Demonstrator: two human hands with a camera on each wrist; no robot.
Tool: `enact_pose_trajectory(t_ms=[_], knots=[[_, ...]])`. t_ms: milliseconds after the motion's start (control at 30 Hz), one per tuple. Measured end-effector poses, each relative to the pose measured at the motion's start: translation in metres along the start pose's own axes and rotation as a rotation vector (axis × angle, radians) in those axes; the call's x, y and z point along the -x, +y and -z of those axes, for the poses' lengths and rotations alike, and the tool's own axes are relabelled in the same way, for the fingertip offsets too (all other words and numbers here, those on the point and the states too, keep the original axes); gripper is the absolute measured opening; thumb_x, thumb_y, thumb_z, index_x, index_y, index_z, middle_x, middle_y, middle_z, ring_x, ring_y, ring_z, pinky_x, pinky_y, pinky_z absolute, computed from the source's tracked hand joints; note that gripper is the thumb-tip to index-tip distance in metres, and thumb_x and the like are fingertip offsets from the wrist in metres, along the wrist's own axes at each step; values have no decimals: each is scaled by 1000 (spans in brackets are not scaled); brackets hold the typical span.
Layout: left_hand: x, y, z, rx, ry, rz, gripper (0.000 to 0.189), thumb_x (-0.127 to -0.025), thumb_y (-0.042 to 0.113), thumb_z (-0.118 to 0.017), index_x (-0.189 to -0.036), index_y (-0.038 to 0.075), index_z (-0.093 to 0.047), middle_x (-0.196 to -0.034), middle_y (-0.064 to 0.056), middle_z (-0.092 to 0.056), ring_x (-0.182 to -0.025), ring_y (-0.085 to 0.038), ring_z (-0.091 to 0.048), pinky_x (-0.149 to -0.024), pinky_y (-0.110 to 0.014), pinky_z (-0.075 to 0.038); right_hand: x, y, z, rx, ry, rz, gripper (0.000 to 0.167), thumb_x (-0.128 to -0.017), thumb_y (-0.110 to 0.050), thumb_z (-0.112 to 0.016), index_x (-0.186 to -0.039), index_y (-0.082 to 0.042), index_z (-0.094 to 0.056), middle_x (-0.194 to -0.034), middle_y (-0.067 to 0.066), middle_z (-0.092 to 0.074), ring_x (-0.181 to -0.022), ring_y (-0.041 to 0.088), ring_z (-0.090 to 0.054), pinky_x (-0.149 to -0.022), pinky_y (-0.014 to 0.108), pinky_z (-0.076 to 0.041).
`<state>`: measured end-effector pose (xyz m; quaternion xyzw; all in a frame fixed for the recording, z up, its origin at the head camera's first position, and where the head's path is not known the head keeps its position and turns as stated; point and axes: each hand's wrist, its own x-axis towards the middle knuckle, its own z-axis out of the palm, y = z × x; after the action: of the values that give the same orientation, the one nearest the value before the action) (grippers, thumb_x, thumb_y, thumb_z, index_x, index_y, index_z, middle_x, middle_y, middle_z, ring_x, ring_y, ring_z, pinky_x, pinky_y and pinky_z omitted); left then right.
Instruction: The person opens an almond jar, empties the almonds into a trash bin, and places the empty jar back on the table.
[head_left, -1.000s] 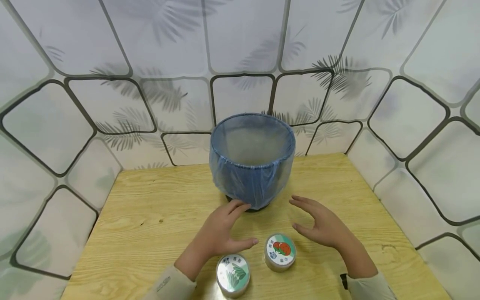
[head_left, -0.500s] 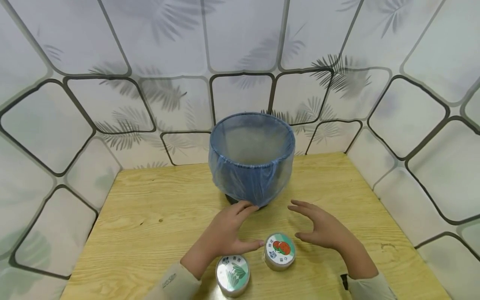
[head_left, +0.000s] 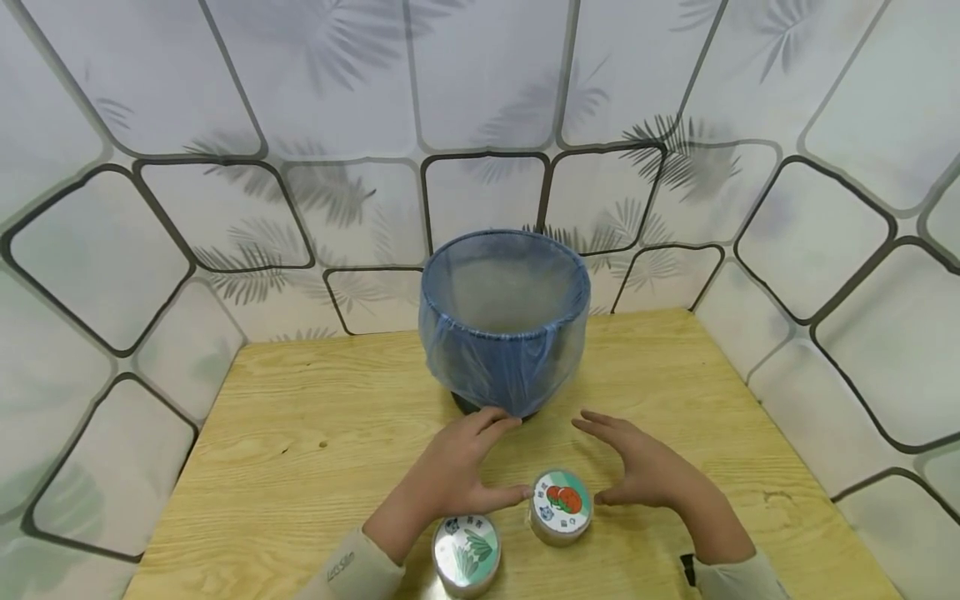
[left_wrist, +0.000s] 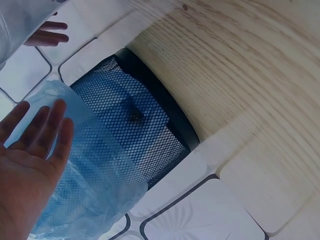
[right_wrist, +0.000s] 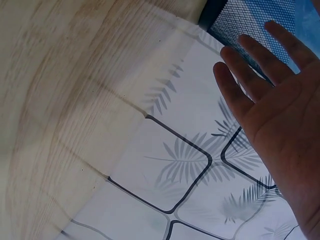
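Observation:
A round tub (head_left: 561, 507) with red tomatoes pictured on its white and green lid stands on the table between my two hands. My left hand (head_left: 461, 467) is at its left side, fingers extended and thumb tip right at the lid's edge. On the other side, my right hand (head_left: 648, 468) is held with fingers spread forward, its thumb close to the tub's right edge. Neither hand grips anything. A second round tub (head_left: 466, 554), its lid showing a green vegetable, sits just below my left wrist. In both wrist views the palms and straight fingers show.
Behind the hands stands a dark mesh wastebasket (left_wrist: 135, 115) lined with a blue plastic bag (head_left: 504, 367) folded over its rim. The wooden table (head_left: 322, 400) meets a patterned wall covering (head_left: 480, 100) at the back and sides.
My left hand has moved right, bringing its thumb up to the tomato tub. The right hand has come slightly nearer the front, its thumb now beside the tub. Both tubs stay put.

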<state>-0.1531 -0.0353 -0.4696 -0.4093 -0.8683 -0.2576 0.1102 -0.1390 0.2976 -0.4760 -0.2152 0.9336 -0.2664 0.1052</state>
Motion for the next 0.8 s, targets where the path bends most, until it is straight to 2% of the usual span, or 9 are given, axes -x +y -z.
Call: enact_pose_trajectory(t_ms=[267, 533, 800], knots=[[-2, 4, 1, 19, -23, 12, 84, -91, 75, -68, -154, 21, -55, -145, 4, -59, -125, -15, -65, -100, -41, -59, 2, -4, 0, -48, -57, 4, 113, -67, -35, -103, -161, -12, -47, -170, 23, -35, -151, 56, -35, -107, 72, -48], [-2, 6, 1, 23, -47, 9, 85, -92, 77, -63, -155, 21, -53, -147, 1, -58, -124, -17, -66, -100, -42, -60, 3, -3, -5, -81, -75, -6, 126, -62, -61, -98, -165, -18, -42, -172, 24, -30, -154, 58, -28, -108, 78, -43], [-2, 9, 2, 15, -68, -2, 86, -92, 77, -63, -155, 20, -54, -147, 0, -59, -124, -18, -67, -101, -41, -60, 3, -5, -7, -89, -107, 0, 123, -62, -57, -100, -164, -17, -43, -172, 26, -28, -154, 60, -26, -107, 80, -41]])
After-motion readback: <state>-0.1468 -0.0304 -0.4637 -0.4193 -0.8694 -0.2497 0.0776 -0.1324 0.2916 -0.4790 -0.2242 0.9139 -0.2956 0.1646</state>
